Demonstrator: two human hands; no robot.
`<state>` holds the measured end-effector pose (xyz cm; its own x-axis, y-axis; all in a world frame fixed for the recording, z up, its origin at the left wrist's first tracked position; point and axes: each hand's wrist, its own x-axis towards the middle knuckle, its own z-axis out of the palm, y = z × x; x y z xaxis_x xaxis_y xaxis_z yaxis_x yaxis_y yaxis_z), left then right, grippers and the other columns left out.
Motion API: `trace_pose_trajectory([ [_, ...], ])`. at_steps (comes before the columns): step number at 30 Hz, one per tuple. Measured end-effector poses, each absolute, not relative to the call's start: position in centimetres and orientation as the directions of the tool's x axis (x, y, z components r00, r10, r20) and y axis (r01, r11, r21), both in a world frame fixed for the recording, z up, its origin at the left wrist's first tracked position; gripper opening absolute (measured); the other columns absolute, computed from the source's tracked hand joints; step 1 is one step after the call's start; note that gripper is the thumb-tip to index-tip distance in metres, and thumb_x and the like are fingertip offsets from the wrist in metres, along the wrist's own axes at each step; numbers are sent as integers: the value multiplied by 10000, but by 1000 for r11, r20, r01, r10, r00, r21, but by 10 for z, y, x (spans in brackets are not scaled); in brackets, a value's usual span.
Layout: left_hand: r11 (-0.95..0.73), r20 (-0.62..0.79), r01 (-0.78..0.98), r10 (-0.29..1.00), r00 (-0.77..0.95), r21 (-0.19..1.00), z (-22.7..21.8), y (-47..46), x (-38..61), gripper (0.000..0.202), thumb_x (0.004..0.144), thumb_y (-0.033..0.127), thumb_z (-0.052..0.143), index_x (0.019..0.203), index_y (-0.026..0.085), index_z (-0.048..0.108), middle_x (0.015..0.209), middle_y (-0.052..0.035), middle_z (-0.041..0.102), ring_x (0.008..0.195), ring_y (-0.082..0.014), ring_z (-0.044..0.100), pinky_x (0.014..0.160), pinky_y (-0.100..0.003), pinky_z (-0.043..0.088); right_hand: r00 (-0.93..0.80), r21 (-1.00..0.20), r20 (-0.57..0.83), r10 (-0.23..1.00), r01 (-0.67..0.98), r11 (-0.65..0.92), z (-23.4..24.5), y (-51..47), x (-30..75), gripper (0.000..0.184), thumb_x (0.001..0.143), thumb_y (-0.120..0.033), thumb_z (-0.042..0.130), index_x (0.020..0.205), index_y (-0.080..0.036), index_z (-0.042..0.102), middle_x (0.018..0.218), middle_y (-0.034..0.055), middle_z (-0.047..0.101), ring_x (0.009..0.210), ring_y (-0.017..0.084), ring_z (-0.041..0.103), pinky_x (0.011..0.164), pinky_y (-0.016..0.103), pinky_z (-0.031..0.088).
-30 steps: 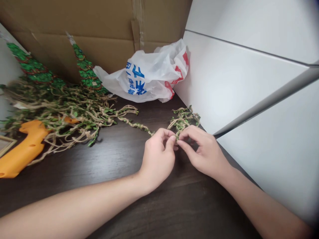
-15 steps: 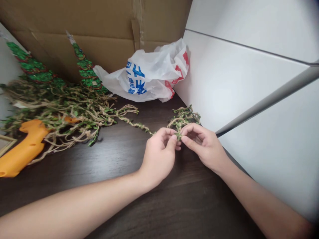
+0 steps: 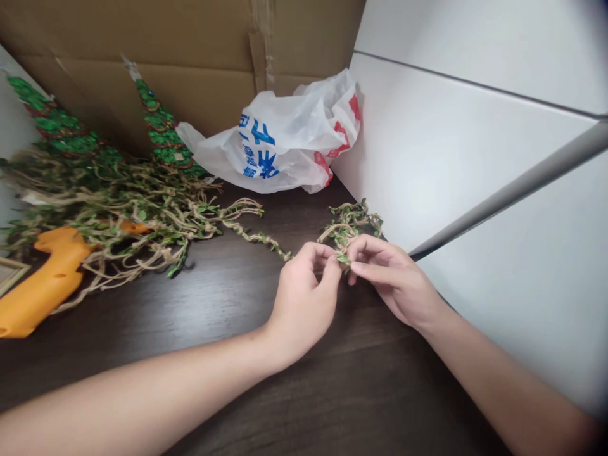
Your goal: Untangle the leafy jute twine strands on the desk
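Left hand (image 3: 304, 301) pinching leafy twine (image 3: 263, 239) in front of plastic bag (image 3: 285, 142), grip closed; right hand (image 3: 396, 282) touching it, hold unclear.

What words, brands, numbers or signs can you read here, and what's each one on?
Nothing I can quote with certainty.
White plastic bag: large and small blue characters, turned sideways and creased; too distorted to read reliably.
Same bag: red markings, broken up by folds; unreadable.
Green tree: a small pale patch; any print is too small to tell.
Leafy twine: no lettering seen.
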<state>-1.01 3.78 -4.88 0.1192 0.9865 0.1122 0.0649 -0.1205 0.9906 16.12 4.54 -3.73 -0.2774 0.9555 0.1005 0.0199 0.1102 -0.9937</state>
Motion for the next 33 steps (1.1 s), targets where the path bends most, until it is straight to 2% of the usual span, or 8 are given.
trace_pose_trajectory([
  [3, -167, 154, 145, 983, 99, 975, -49, 39, -11, 102, 993, 204, 589, 960, 204, 686, 919, -7, 739, 869, -162, 675, 811, -291, 506, -270, -917, 174, 947, 306, 255, -35, 44, 160, 84, 930, -227, 693, 868, -222, 637, 907, 13, 612, 849, 183, 586, 752, 327, 469],
  [5, -175, 160, 164, 982, 100, 971, -50, 40, -11, 105, 1003, 216, 585, 963, 205, 682, 915, -2, 736, 868, -158, 669, 811, -288, 500, -250, -864, 221, 943, 398, 308, -36, 44, 160, 79, 949, -230, 681, 879, -225, 645, 899, 17, 615, 847, 186, 586, 756, 336, 470],
  [11, -130, 119, 103, 987, 105, 986, -49, 38, -11, 122, 1034, 253, 557, 981, 196, 650, 934, -10, 716, 856, -156, 658, 788, -291, 488, -320, -923, 249, 914, 206, 324, -36, 47, 162, 141, 950, -329, 699, 861, -232, 649, 1017, 49, 614, 851, 191, 575, 685, 327, 463],
  [18, -140, 127, 147, 987, 98, 979, -49, 39, -11, 110, 1023, 241, 571, 968, 203, 658, 925, -10, 714, 871, -165, 655, 811, -304, 490, -285, -835, 211, 935, 444, 324, -33, 44, 161, 167, 960, -276, 688, 823, -222, 609, 876, 20, 583, 733, 164, 496, 635, 323, 393],
  [24, -127, 114, 110, 987, 114, 986, -49, 38, -10, 120, 1042, 267, 550, 988, 201, 635, 878, -4, 695, 808, -156, 639, 768, -306, 483, -306, -930, 285, 908, 143, 340, -38, 48, 163, 156, 976, -289, 685, 839, -229, 641, 959, 33, 602, 883, 197, 573, 751, 346, 444],
  [26, -112, 100, 116, 990, 100, 987, -49, 38, -10, 114, 1035, 266, 558, 993, 200, 642, 889, -5, 697, 808, -152, 635, 762, -303, 478, -323, -931, 241, 915, 189, 312, -38, 48, 163, 154, 974, -289, 677, 846, -229, 617, 950, 32, 598, 882, 201, 575, 757, 352, 451],
  [28, -98, 88, 129, 993, 83, 987, -48, 39, -10, 105, 1021, 256, 572, 992, 200, 655, 890, -2, 698, 799, -148, 629, 747, -296, 473, -319, -898, 210, 924, 311, 312, -37, 46, 162, 156, 957, -271, 689, 847, -229, 586, 916, 26, 594, 840, 195, 563, 727, 347, 447],
  [33, -100, 86, 154, 992, 95, 983, -47, 38, -11, 115, 1002, 253, 583, 946, 207, 673, 807, 30, 675, 715, -123, 597, 688, -278, 461, -278, -791, 261, 924, 487, 371, -33, 44, 161, 186, 983, -227, 645, 816, -223, 564, 852, 16, 601, 793, 186, 561, 707, 346, 434],
])
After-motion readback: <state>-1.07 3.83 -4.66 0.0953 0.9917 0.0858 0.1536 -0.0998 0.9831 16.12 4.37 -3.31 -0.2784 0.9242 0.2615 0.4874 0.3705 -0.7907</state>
